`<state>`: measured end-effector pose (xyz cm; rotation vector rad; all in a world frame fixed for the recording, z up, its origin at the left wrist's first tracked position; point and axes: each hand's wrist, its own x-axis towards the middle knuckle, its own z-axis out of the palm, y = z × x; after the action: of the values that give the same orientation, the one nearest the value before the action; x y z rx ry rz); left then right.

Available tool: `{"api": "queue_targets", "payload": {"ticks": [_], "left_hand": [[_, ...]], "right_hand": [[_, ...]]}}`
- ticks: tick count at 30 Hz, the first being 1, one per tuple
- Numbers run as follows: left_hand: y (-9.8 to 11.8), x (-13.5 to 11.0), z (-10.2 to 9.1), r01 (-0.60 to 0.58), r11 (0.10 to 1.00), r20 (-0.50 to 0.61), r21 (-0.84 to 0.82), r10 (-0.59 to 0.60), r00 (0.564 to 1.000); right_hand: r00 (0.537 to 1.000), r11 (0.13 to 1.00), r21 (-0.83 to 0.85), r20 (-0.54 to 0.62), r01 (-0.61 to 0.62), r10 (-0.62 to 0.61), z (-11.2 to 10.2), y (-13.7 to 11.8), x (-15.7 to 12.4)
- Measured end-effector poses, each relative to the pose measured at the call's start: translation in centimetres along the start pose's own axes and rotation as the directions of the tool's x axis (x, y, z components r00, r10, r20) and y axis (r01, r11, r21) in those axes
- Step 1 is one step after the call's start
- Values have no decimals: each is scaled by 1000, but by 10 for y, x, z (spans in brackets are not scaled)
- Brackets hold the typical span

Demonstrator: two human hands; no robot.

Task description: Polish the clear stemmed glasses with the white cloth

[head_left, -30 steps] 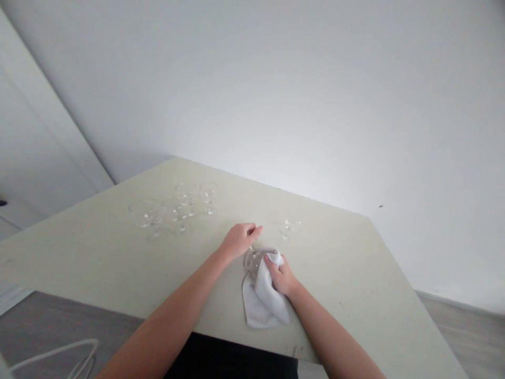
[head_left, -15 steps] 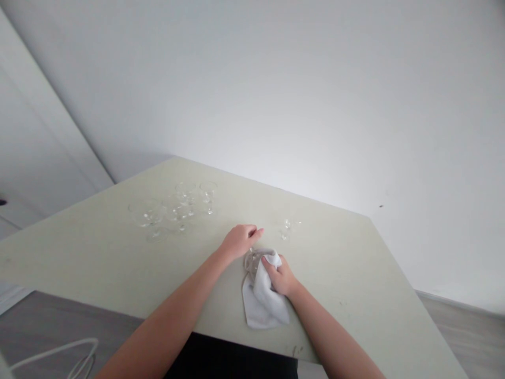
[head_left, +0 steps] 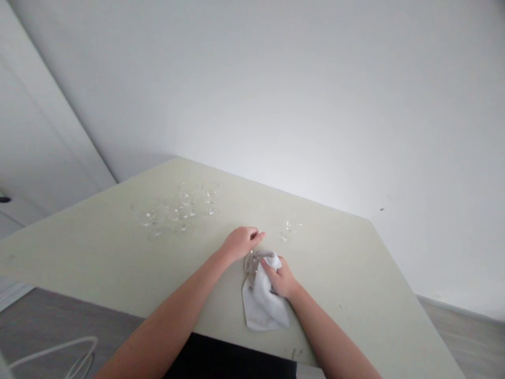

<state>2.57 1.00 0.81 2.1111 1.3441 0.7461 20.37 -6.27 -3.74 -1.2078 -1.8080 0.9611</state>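
A clear stemmed glass point(head_left: 251, 263) lies tilted between my hands, low over the table, partly wrapped in a white cloth point(head_left: 263, 304). My left hand point(head_left: 241, 242) is closed at the glass's far end, thumb pointing right; its fingers hide the part they hold. My right hand point(head_left: 283, 279) grips the cloth against the glass bowl, thumb on top, while the rest of the cloth hangs down toward the table's near edge. Beyond my right hand, a small clear glass point(head_left: 288, 227) stands on the table.
Several clear stemmed glasses point(head_left: 183, 208) stand grouped at the left of the pale table point(head_left: 339, 263). A white wall point(head_left: 300, 95) runs behind the table. Down at the left, a white cable point(head_left: 59, 347) loops above the grey floor.
Both hands hold nearly the same pose with the glass and cloth. The whole view has shifted slightly; the standing glasses have not moved on the table.
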Motion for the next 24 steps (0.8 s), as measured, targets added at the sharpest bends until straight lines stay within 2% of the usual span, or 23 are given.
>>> {"api": "queue_targets", "payload": {"ticks": [24], "left_hand": [[-1,1,0,1,999,27,47,-2,1000]], "right_hand": [[1000,1000,-14,-5,9,-9,2,6,1]]}}
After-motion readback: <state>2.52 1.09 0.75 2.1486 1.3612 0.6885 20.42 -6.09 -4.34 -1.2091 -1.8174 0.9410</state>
